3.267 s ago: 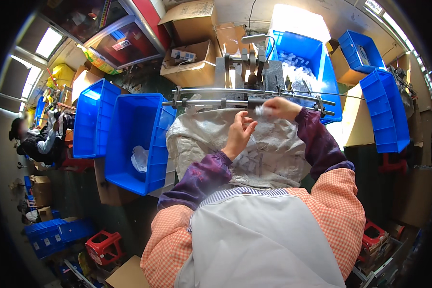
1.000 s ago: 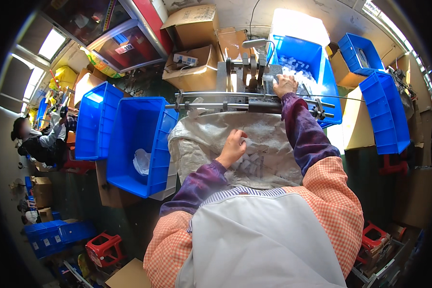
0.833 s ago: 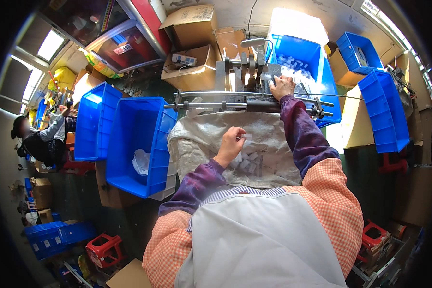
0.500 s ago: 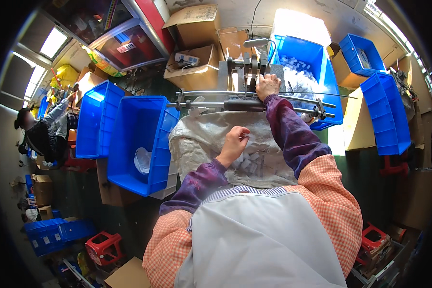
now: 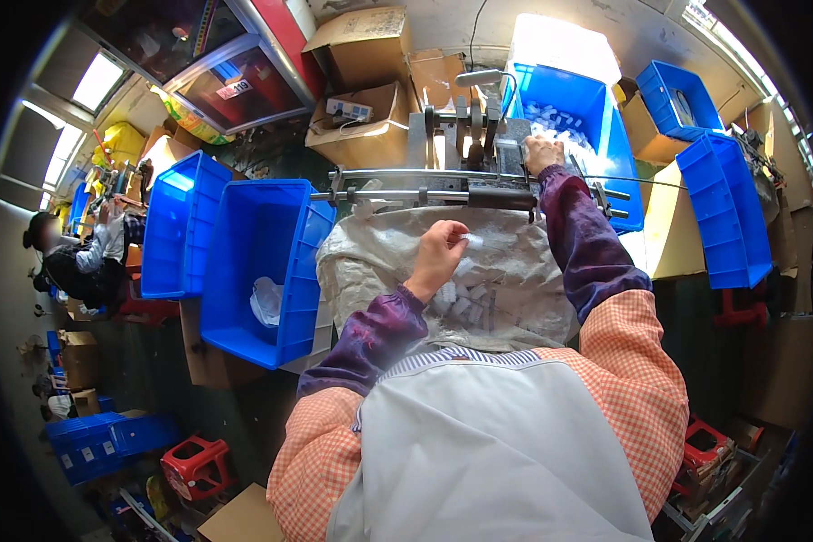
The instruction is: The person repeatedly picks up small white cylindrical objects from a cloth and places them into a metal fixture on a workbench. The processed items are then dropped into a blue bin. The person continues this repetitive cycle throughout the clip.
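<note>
My left hand point(image 5: 436, 258) is closed in a pinch above the cloth on my lap, with a small whitish piece point(image 5: 472, 240) at its fingertips. Below it, several small white pieces point(image 5: 465, 303) lie in a fold of the grey-beige cloth point(image 5: 361, 257). My right hand point(image 5: 544, 155) is at the right side of a bench machine point(image 5: 465, 135) with dark wheels, next to a blue bin point(image 5: 605, 117). Its fingers are bent, and whatever they hold is hidden. White pieces point(image 5: 556, 117) fill part of that bin.
Two metal rods point(image 5: 397, 194) run across the machine's front. Blue bins point(image 5: 253, 253) stand at my left, one with a white plastic bag point(image 5: 267, 301) inside. Cardboard boxes point(image 5: 361, 117) sit behind the machine. Red stools point(image 5: 196, 465) are on the floor. Another person point(image 5: 77, 262) sits far left.
My right hand has moved right, from the machine's wheels to its edge beside the bin. My left hand has lifted slightly away from me, and a pale piece now shows at its fingertips.
</note>
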### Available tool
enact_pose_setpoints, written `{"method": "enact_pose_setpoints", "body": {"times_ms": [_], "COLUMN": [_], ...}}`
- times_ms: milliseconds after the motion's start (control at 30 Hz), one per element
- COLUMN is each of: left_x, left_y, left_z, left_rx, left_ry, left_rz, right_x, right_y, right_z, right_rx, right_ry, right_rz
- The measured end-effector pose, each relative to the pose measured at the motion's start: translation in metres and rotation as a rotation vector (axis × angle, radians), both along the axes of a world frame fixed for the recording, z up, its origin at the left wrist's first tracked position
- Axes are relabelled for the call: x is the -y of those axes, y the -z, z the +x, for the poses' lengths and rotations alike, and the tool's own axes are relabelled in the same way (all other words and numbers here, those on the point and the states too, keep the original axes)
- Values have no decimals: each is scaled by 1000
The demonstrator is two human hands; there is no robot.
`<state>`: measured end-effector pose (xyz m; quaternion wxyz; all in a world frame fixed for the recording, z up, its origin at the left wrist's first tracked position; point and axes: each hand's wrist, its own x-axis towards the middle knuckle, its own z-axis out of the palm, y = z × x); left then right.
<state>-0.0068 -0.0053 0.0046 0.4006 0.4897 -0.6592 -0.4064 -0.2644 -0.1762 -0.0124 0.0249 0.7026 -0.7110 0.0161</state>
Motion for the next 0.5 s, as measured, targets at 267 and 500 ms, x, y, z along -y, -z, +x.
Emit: {"method": "enact_pose_setpoints", "body": {"times_ms": [267, 500], "left_x": [9, 18], "left_y": [-31, -36], "left_z": [-25, -35], "left_rx": [8, -14], "left_ry": [44, -16], "left_rz": [-198, -254], "right_x": [-37, -101], "right_y": [-35, -55], "right_z": [-42, 28], "right_rx": [254, 914], "right_ry": [-4, -445], "right_rz": [-201, 388]}}
